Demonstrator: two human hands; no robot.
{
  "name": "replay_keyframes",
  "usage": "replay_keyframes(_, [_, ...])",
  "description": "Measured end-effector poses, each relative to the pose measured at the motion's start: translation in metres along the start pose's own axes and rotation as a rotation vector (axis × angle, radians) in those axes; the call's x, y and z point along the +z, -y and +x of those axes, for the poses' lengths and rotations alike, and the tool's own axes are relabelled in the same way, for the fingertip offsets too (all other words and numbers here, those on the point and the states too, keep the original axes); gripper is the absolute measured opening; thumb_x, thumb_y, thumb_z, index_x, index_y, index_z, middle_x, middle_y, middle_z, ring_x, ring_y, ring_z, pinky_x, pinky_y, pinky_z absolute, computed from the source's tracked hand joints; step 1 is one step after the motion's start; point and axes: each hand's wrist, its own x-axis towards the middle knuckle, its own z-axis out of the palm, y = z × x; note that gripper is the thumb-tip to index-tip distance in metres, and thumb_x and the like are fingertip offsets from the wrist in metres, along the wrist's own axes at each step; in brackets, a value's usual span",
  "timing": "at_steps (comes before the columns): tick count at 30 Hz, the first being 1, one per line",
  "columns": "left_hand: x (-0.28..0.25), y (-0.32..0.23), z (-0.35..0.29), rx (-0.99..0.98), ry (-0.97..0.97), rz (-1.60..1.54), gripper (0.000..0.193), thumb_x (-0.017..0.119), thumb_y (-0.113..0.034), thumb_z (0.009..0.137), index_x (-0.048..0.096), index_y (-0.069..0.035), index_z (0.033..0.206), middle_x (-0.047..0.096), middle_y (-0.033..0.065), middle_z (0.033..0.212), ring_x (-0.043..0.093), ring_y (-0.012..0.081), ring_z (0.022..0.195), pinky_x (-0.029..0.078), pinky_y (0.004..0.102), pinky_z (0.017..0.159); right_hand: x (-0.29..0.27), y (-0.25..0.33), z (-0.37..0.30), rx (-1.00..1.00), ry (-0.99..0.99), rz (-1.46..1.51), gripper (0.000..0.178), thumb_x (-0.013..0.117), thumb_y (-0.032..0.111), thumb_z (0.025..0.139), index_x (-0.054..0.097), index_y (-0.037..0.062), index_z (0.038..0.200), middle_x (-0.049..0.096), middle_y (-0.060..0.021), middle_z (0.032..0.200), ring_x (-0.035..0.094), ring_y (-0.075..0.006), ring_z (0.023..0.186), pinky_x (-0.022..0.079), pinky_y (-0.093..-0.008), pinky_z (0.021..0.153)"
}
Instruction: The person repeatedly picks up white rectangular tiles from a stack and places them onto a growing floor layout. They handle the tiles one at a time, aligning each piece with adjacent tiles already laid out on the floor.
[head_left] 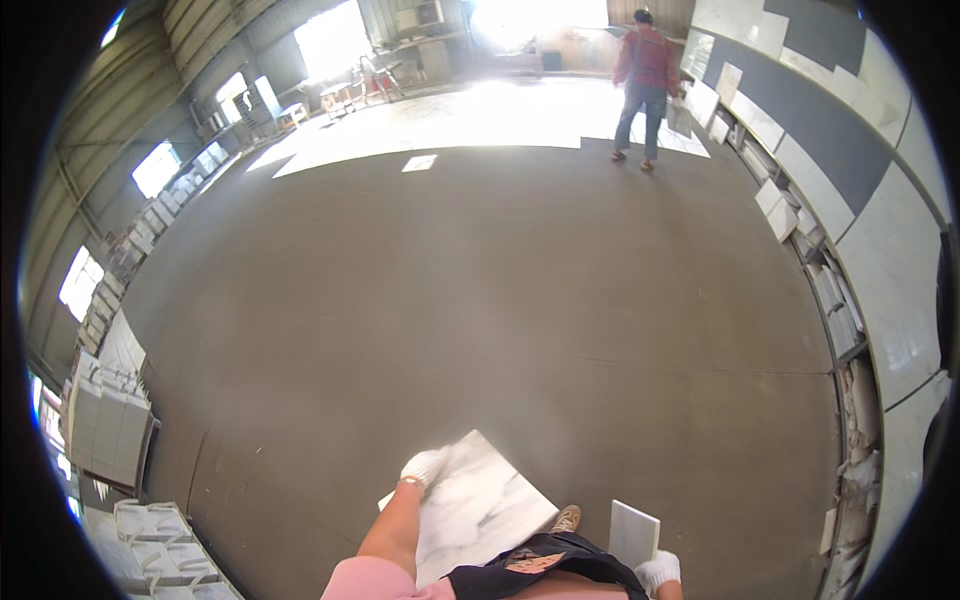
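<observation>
In the head view, carrying stone seems the step in hand: the white-gloved left hand (427,466) grips the upper-left edge of a large, straight-edged marble slab (478,505), smooth and grey-veined, beside the dark clothing (592,563). The white-gloved right hand (658,570) clasps a smaller flat marble tile (634,533) low down. The next move likely calls for steady grips, edges clear of the concrete floor (450,290).

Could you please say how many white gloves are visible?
2: one on the left hand, gripping the large veined slab, one on the right hand, holding the smaller slab. Whether the distant person wears any is too small to tell.
</observation>
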Motion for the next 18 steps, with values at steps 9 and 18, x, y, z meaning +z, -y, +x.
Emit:
replay_keyframes(9, [-0.016, -0.029, 0.070, -0.151, -0.045, -0.112, 0.069, 0.044, -0.064, 0.095, 0.074, -0.007, 0.118, 0.070, 0.0190, 0.123, 0.062, 0.0369, 0.122, 0.044, 0.0437, 0.105, -0.118, 0.094, 0.089, -0.019, 0.035, -0.204, 0.040, 0.065, 0.032, 0.076, 0.076, 0.0212, 0.113, 0.074, -0.0149, 0.112, 0.069, -0.0384, 0.107, 0.056, -0.0438, 0.092])
replay_keyframes(18, [-0.077, -0.179, 0.278, 0.002, 0.048, 0.027, 0.068, 0.043, -0.062, 0.095, 0.074, -0.007, 0.119, 0.068, 0.0190, 0.127, 0.060, 0.0372, 0.124, 0.043, 0.0424, 0.108, -0.166, 0.173, 0.180, 0.050, -0.004, -0.181, 0.043, 0.078, 0.035, 0.068, 0.078, 0.0186, 0.108, 0.076, -0.0136, 0.107, 0.072, -0.0355, 0.101, 0.057, -0.0408, 0.089])
